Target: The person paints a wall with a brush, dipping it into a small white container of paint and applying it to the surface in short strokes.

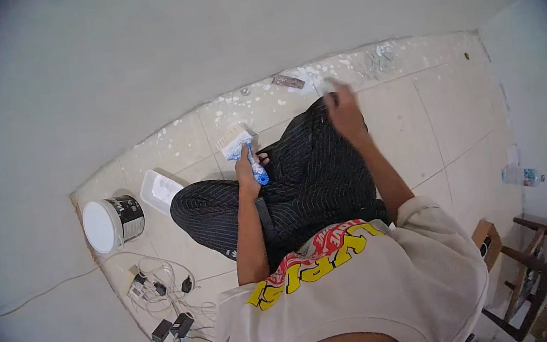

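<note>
My left hand (246, 173) grips a wide paintbrush (239, 147) by its blue handle, which is splashed with white. The bristles point away from me, towards the wall. My right hand (343, 106) is raised beside my right knee, its fingers blurred. A whitish shape shows at those fingertips; whether it is something held is unclear. Just beyond, a speckled brown block (288, 82) lies on the tiled floor (398, 122) near the wall's foot. Left of my left knee rests a white plastic tray (159, 188), partly hidden by the knee.
A white-lidded paint bucket (112, 222) stands in the left corner. Tangled cables with black adapters (164, 288) spread behind it. White spatters mark the floor along the wall (213, 38). Plastic bottles (523, 175), a cardboard box (487, 243) and a wooden stool (532, 260) are at the right.
</note>
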Tool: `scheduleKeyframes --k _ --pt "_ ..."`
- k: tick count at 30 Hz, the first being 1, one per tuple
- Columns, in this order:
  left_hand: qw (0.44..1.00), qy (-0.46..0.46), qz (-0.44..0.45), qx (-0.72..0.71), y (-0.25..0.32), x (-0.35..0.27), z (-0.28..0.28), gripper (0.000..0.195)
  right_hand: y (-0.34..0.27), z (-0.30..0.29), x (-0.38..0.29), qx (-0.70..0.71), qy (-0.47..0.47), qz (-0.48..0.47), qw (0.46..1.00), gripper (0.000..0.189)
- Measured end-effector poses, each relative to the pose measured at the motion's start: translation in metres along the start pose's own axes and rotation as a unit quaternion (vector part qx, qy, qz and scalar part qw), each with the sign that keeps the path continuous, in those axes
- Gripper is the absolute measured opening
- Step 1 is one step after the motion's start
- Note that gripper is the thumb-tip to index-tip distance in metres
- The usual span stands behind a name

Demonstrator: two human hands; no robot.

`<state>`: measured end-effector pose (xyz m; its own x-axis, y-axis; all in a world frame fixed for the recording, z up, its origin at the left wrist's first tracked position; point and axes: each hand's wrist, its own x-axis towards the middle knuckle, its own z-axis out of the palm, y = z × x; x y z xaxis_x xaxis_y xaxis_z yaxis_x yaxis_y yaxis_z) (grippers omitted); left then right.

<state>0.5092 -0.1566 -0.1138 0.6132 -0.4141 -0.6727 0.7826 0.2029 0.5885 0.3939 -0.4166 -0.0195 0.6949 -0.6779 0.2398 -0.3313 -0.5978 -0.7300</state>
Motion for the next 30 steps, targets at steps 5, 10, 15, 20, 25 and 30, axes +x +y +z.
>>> scheduleKeyframes --k 5,10,15,20,25,30 --pt "1.000 0.019 -0.003 0.010 0.002 -0.008 0.015 0.035 -0.025 0.057 -0.107 0.052 -0.200 -0.224 0.952 0.030" --pt "1.000 0.018 -0.009 0.012 0.008 -0.018 0.013 0.037 -0.061 0.062 -0.136 0.122 -0.200 -0.144 0.962 0.020" --pt "0.992 0.007 0.109 0.066 0.013 -0.030 0.037 0.042 -0.040 0.074 -0.112 0.263 -0.274 0.063 0.923 0.021" --pt "0.986 -0.090 0.128 0.061 0.006 -0.034 0.011 0.043 -0.054 0.102 -0.122 0.268 -0.391 0.075 0.877 0.018" --pt "0.976 -0.129 0.144 0.103 -0.002 -0.024 0.015 0.042 -0.062 0.111 -0.124 0.293 -0.243 0.076 0.922 0.017" --pt "0.954 -0.114 0.167 0.223 -0.006 -0.025 0.016 0.032 -0.068 0.109 -0.136 0.217 -0.088 0.051 0.971 0.022"
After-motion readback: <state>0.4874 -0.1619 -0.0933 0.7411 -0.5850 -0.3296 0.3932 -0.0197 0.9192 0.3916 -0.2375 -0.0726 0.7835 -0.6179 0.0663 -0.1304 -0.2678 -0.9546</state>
